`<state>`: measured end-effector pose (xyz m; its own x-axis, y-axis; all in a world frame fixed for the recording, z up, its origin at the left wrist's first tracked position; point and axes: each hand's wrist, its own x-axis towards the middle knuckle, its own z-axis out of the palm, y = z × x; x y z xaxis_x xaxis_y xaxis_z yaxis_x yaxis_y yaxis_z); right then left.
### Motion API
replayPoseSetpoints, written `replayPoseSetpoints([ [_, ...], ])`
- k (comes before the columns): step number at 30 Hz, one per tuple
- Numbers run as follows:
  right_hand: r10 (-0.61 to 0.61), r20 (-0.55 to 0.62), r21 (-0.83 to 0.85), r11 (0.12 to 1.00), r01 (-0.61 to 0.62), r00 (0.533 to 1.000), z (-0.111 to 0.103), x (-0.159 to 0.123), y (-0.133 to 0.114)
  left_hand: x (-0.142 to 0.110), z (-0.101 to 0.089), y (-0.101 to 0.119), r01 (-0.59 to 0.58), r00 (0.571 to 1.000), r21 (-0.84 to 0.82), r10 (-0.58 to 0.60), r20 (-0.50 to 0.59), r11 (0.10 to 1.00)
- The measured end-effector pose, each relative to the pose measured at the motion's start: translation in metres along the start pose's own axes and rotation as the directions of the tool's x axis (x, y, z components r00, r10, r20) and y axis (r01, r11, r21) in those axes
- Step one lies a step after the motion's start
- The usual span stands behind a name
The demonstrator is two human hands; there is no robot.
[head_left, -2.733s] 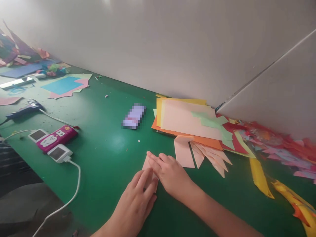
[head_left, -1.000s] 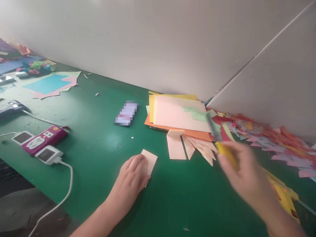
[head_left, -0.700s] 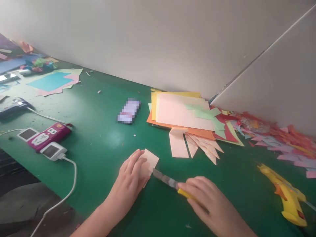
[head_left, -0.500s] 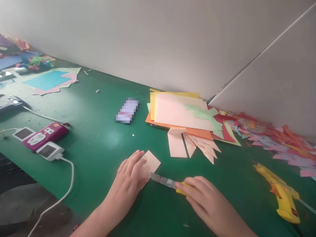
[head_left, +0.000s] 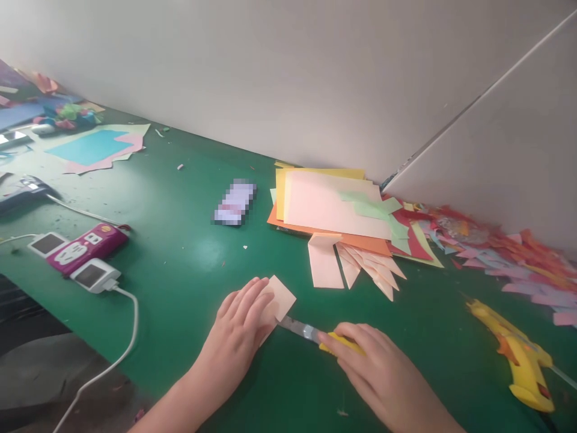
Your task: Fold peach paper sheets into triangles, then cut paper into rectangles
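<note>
Low over the green table, my left hand holds a small pale-pink folded paper against the surface, its fingers close together and covering the paper's left part. A utility knife with a yellow handle is gripped in my right hand. Its blade points left and the tip meets the paper's lower edge, slipping in at the fold. Behind lie a creased pink paper piece and a fan of pointed folded pieces.
Coloured paper sheets are stacked by the wall. A phone-like pixelated object lies left of them. At right are paper scraps and a yellow glue gun. A purple power strip with plugged-in white chargers and a white cable is left.
The blade tip has shifted slightly right along with the paper and now sits at its lower edge, partly under the fold. Both hands stay nearly in place; the whole view has shifted slightly.
</note>
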<state>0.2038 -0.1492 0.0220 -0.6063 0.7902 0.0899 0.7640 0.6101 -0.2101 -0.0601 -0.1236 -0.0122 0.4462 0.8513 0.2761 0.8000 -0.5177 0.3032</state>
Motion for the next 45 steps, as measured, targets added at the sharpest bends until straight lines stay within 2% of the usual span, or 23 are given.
replayPoseSetpoints([
  [5,0.039,-0.022,-0.062,0.997,-0.041,0.999,0.005,0.005,-0.005,0.004,-0.004,-0.001,-0.123,0.985,0.112,0.108,0.135,0.986],
  [9,0.074,0.006,-0.087,0.994,-0.073,0.997,0.008,0.009,-0.012,0.006,-0.006,-0.002,-0.178,0.974,0.120,0.158,0.161,0.977],
  [15,0.070,-0.048,-0.121,0.990,-0.075,0.996,0.011,0.015,-0.018,0.006,-0.006,-0.001,-0.207,0.959,0.160,0.168,0.229,0.965],
  [30,0.053,-0.093,-0.120,0.991,-0.064,0.994,0.011,0.016,-0.013,0.003,-0.007,0.004,-0.107,0.986,0.054,0.099,0.136,0.993],
  [45,0.038,-0.082,-0.106,0.993,-0.046,0.996,0.009,0.011,-0.004,0.006,-0.009,0.004,-0.067,0.986,-0.015,0.068,0.153,0.998],
])
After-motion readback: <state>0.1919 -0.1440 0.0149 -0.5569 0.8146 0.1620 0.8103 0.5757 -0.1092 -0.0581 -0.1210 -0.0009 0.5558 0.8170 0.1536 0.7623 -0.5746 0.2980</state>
